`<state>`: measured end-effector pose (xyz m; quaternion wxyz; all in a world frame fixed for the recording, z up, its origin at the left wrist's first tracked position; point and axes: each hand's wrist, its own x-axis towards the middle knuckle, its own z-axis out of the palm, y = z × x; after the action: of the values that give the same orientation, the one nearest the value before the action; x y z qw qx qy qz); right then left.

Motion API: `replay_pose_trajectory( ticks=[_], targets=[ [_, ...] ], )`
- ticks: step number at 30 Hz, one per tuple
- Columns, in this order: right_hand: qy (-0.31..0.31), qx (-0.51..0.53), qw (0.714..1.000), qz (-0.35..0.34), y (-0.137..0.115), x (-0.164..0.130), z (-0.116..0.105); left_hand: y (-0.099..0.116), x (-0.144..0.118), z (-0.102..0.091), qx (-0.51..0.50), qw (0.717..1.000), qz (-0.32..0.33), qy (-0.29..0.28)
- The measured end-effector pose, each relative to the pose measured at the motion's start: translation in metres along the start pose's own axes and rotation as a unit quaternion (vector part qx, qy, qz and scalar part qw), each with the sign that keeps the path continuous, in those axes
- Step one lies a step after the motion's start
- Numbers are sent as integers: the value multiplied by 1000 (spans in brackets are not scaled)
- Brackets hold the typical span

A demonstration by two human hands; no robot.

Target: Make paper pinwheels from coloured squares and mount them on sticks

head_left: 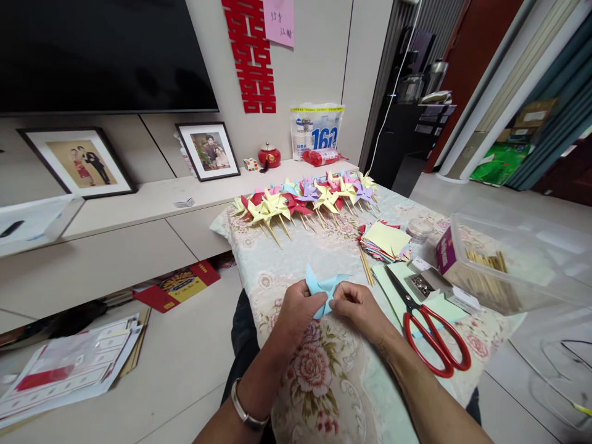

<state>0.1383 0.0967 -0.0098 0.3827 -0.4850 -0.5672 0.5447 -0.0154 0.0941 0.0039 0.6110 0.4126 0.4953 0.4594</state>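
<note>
A light blue paper pinwheel (319, 282), its corners folded partly inward, is held up over the near part of the table. My left hand (298, 311) grips its left side, thumb pressed on the paper near the middle. On the other side my right hand (356, 305) pinches the paper close to the centre; whether a pin is between those fingertips is hidden. To the right of my hands lie red-handled scissors (437, 339), a small box of metal pins (420, 285), a few wooden sticks (366, 266) and a stack of coloured paper squares (385, 239).
Many finished pinwheels (308, 200) on sticks lie along the table's far side. A clear plastic bin (518, 259) with wooden sticks stands at the right edge. The flowered tablecloth (259, 259) covers the table; a low cabinet (139, 231) runs behind it.
</note>
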Motion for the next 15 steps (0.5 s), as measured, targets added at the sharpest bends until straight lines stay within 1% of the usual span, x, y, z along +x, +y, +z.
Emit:
replay_pose_trajectory(
  ticks=[6,15],
  targets=[
    [10,2,1000,10,-3,0,1,-2,0,0,2,1000,10,4],
    [20,5,1000,14,-4,0,1,-1,0,1,-6,1000,7,3]
  ],
)
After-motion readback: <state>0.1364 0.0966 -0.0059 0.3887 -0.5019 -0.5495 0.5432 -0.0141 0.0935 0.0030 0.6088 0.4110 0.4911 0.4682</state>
